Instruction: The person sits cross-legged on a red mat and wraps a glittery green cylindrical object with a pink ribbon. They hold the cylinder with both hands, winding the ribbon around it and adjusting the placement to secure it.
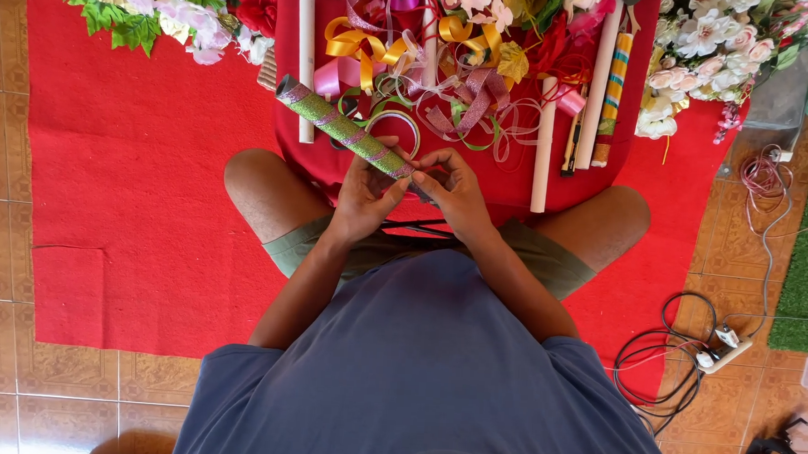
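Head view: a glitter-wrapped tube [343, 128], green with purple spiral bands, is held slanting above a round red table [514, 191]. Its near end is gripped by the left hand [366, 194], fingers closed around it, while the right hand [455, 191] pinches what seems to be a ribbon end just beside that end. If the pinch slackens, the spiral wrap could loosen or wrinkle. Beyond the tube, three plain white tubes [306, 64] and one striped tube [614, 86] are counted among loose ribbons [465, 84]. Scissors [418, 226] lie nearer, on the lap.
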